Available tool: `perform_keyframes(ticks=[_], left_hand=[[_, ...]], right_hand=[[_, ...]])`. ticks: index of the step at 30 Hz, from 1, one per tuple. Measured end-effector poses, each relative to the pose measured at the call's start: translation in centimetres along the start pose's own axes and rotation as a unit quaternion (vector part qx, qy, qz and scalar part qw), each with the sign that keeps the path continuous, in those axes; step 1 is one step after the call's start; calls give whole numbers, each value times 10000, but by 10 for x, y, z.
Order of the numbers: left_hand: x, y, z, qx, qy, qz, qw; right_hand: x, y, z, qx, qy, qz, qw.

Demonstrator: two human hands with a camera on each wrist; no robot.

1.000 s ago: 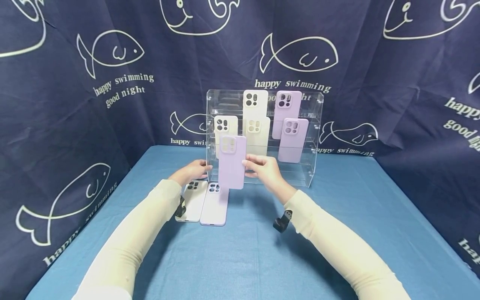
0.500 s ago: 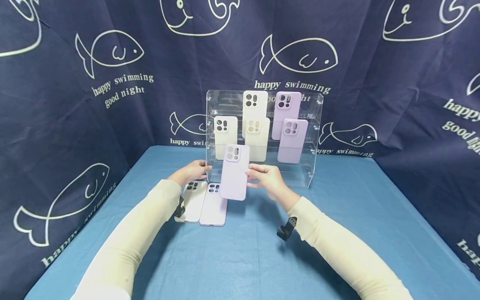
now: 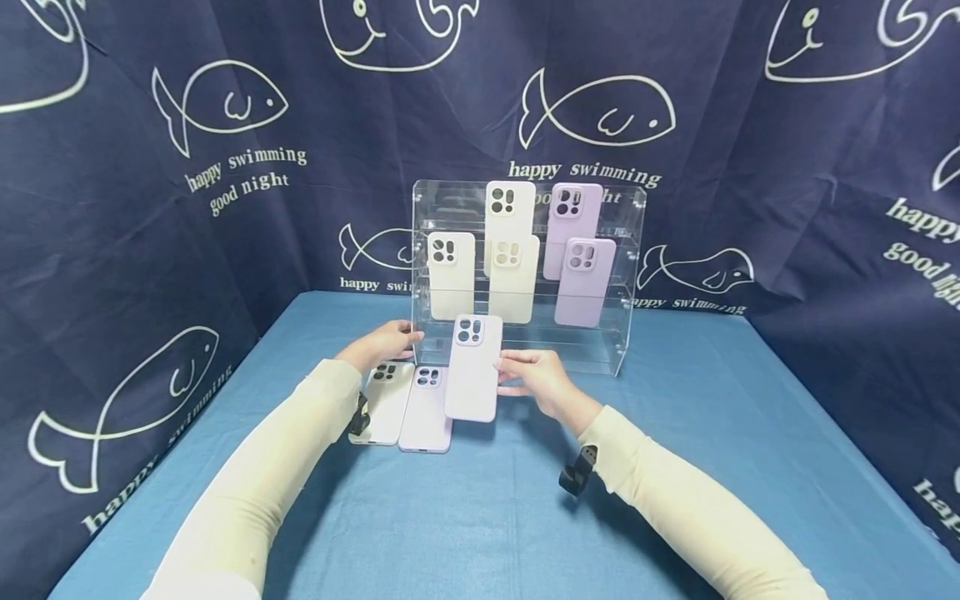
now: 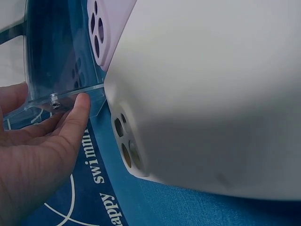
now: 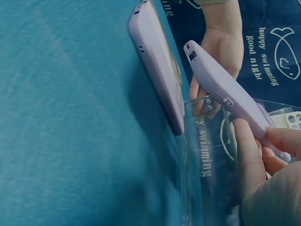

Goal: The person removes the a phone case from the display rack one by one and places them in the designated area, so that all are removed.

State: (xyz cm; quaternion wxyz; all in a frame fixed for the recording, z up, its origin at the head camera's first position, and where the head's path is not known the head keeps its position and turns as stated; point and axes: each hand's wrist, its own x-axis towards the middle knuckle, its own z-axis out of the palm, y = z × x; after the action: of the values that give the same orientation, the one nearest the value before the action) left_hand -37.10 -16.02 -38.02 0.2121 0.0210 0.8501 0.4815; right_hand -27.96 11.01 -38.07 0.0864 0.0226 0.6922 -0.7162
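My right hand (image 3: 542,382) pinches a pale lilac phone case (image 3: 474,371) by its right edge, in front of the clear acrylic display stand (image 3: 577,337). In the right wrist view, thumb and fingers hold the case (image 5: 225,89) by one end. My left hand (image 3: 386,342) grips the left side panel of the stand; the left wrist view has its fingers (image 4: 77,110) about the panel's edge. On the cloth below the left hand lie a white phone case (image 3: 387,408) and, beside it, another lilac case (image 3: 426,417). The held case overlaps this one's upper right in the head view.
On the stand's tiers lean white cases (image 3: 452,279) at left and middle, and purple cases (image 3: 585,283) at right. A blue cloth (image 3: 480,517) covers the table. Dark fish-print curtains (image 3: 420,133) hang behind and at the sides.
My right hand has brought the lilac case down and slightly right, away from the stand's tiers and toward the table. The left hand stays at the stand's side.
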Motion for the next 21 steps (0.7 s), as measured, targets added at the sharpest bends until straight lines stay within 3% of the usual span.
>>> perform_keyframes(ticks=[21], left_hand=[[1, -1, 0, -103, -80, 52, 9999]], right_hand=[[-1, 26, -5, -390, -48, 793, 9961]])
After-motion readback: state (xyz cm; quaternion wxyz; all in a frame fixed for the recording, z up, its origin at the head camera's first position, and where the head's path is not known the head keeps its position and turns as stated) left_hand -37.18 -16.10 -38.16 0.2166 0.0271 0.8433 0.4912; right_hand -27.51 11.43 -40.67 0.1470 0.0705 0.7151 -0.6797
